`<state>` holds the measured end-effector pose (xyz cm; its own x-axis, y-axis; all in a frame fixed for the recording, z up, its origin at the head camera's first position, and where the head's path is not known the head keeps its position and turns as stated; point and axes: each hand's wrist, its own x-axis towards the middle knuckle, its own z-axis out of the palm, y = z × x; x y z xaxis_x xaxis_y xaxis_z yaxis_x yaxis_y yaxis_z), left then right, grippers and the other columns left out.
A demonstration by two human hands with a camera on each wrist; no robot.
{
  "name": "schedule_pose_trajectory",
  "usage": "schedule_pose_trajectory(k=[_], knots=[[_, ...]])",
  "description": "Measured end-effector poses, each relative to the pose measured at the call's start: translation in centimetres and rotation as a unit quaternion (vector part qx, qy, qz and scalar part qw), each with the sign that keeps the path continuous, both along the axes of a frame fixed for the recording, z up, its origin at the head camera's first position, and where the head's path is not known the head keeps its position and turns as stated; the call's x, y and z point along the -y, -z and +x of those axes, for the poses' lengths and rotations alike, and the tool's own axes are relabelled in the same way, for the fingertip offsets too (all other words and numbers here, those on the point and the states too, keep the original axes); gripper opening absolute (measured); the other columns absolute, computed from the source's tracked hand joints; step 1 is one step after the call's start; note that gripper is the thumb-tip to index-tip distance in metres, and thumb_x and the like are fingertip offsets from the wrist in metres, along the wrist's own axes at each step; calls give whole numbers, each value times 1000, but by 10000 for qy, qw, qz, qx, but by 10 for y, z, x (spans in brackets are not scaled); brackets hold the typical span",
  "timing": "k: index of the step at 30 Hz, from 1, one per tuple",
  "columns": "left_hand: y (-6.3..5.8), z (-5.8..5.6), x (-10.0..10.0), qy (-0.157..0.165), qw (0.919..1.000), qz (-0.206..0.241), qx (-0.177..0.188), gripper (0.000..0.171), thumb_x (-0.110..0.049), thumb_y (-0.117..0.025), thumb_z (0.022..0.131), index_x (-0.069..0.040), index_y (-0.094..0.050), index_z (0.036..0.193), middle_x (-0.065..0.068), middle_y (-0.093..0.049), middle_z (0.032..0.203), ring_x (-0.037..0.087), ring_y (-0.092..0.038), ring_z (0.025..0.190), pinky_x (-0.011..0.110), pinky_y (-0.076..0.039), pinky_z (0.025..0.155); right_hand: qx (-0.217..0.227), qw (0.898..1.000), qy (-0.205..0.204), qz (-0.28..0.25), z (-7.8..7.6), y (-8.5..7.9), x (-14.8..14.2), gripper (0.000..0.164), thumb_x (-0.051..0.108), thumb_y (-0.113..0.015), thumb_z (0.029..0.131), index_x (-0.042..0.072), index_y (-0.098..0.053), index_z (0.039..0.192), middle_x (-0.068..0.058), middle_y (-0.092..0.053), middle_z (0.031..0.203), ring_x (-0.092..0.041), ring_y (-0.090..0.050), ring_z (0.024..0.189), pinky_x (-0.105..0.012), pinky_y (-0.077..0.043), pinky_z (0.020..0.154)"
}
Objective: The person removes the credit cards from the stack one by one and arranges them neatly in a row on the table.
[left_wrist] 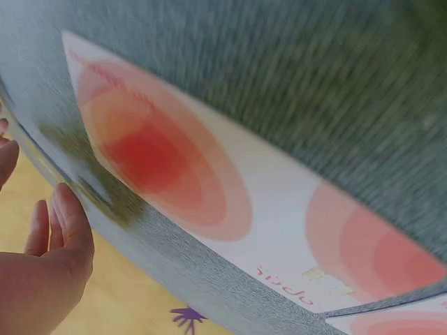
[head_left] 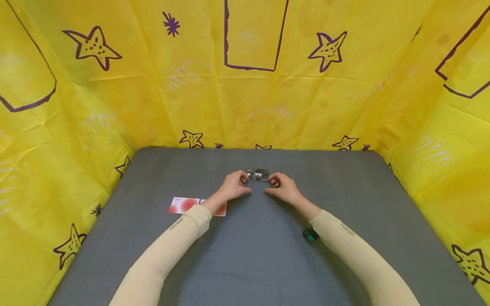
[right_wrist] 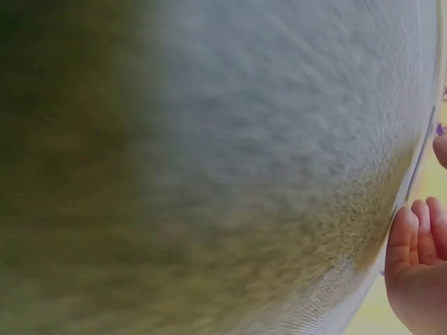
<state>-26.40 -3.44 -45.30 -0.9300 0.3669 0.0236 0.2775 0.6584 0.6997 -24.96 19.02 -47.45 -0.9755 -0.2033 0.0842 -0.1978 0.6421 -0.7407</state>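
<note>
Dark Vip card (head_left: pixel 258 174) between fingers (head_left: pixel 242 174)

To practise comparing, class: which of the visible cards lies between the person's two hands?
The dark card printed "Vip", between the left hand and right hand. The two white cards with red circles lie beside the left sleeve instead.

Bright, fairly even light filled the yellow backdrop (head_left: pixel 237 97) beyond the left hand (head_left: pixel 234 186) and right hand (head_left: pixel 285 187).
Soft shadows fell on the grey table (head_left: pixel 252 259) alongside the sleeves (head_left: pixel 164 246), just behind the hands. The left-wrist view bowed the table edge beside the left hand and softened print on a red-and-white card (left_wrist: pixel 164 157); the right-wrist view smeared the table out of focus, dimming to murky olive farthest from the right hand.
</note>
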Motion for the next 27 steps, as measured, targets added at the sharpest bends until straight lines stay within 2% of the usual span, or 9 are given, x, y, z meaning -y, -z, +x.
schedule_pose_trajectory(k=[6, 16, 22, 27], knots=[[0, -17, -1, -296, 9994, -18, 152, 45, -13, -82, 77, 2, -61, 114, 16, -62, 106, 25, -57, 91, 36, -47, 84, -52, 9997, 178, 138, -15, -3, 3, 42, 17, -82, 79, 1, -64, 113, -12, -63, 100, -25, -53, 88, -36, -41, 79], [7, -32, -5, -595, 9977, -21, 312, 46, -15, -82, 78, 1, -60, 115, 13, -61, 104, 26, -55, 94, 37, -45, 87, 19, 9983, 288, 497, -31, -2, 4, 47, 21, -80, 81, -1, -62, 119, -15, -62, 107, -31, -53, 96, -43, -41, 87], [10, -37, -9, -610, 9977, -136, 273, 48, -18, -82, 78, 1, -60, 116, 13, -59, 103, 27, -53, 94, 38, -44, 88, -47, 9974, 222, 679, -35, 0, 6, 50, 25, -78, 82, -3, -61, 120, -18, -60, 109, -35, -50, 105, -48, -37, 95], [13, -40, -11, -566, 9978, -263, 225, 51, -19, -81, 78, 2, -60, 119, 13, -57, 102, 25, -51, 92, 37, -43, 86, 109, 9970, 240, 729, -38, 1, 9, 53, 27, -78, 83, -1, -59, 123, -17, -58, 109, -35, -48, 106, -47, -36, 94]])
